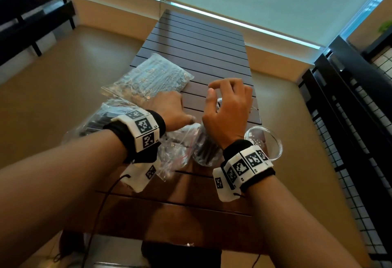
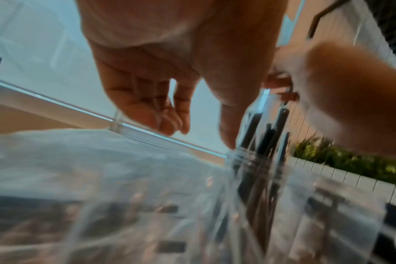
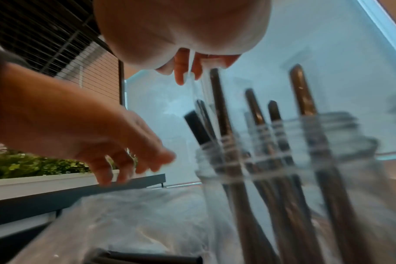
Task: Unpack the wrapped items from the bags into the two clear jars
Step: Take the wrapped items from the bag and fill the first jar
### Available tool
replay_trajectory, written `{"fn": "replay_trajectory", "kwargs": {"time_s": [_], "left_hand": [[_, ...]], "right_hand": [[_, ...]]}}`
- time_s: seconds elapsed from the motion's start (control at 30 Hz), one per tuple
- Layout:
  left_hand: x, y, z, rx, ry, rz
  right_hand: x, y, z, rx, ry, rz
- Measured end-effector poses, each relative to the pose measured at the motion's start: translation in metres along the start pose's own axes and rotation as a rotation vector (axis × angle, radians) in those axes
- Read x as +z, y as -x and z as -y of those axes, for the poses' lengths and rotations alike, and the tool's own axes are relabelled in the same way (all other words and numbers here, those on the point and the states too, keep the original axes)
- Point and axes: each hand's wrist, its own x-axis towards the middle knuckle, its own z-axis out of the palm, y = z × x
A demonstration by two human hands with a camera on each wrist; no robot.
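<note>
A clear jar (image 1: 204,154) stands on the table's near half with several dark wrapped sticks (image 3: 255,114) upright in it. My right hand (image 1: 212,90) is above this jar; its fingertips (image 3: 184,71) pinch the clear wrapper top of the tallest stick (image 3: 216,92). A second clear jar (image 1: 275,140), empty, stands just to the right. My left hand (image 1: 176,108) reaches over an opened clear bag (image 1: 180,146) left of the jars. Its fingers (image 2: 167,123) hang relaxed and hold nothing. Another bag with dark sticks (image 1: 106,119) lies under my left wrist.
A third, full clear bag (image 1: 148,76) lies further back on the left of the dark slatted table (image 1: 201,45). A black railing (image 1: 350,98) runs along the right, and black shelving (image 1: 31,13) stands at the far left.
</note>
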Motion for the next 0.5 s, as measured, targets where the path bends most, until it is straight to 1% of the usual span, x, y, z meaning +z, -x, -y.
{"fn": "replay_trajectory", "kwargs": {"time_s": [0.03,0.07,0.13,0.17,0.2,0.23,0.3,0.37,0.43,0.5], "left_hand": [[0.002,0.000,0.007,-0.005,-0.117,0.053],[0.005,0.003,0.012,-0.029,-0.220,0.123],[0.017,0.012,0.019,-0.062,-0.375,0.218],[0.023,0.017,0.019,-0.048,-0.418,0.215],[0.028,0.021,0.019,-0.025,-0.429,0.180],[0.031,0.023,0.019,-0.004,-0.410,0.133],[0.026,0.021,0.021,-0.006,-0.304,0.072],[0.011,0.014,0.028,-0.032,-0.121,0.067],[-0.007,0.007,0.036,-0.068,0.070,0.064],[-0.020,0.005,0.044,-0.076,0.157,0.022]], "right_hand": [[0.000,-0.001,0.006,-0.041,-0.019,0.002],[0.002,-0.002,0.011,-0.078,-0.055,0.034],[0.007,0.000,0.020,-0.105,-0.132,0.130],[0.010,0.002,0.023,-0.102,-0.151,0.161],[0.012,0.004,0.025,-0.102,-0.155,0.172],[0.013,0.005,0.027,-0.113,-0.151,0.174],[0.012,0.007,0.032,-0.157,-0.156,0.197],[0.009,0.006,0.037,-0.186,-0.144,0.257],[0.007,0.005,0.042,-0.195,-0.040,0.404],[0.010,0.009,0.045,-0.227,0.128,0.614]]}}
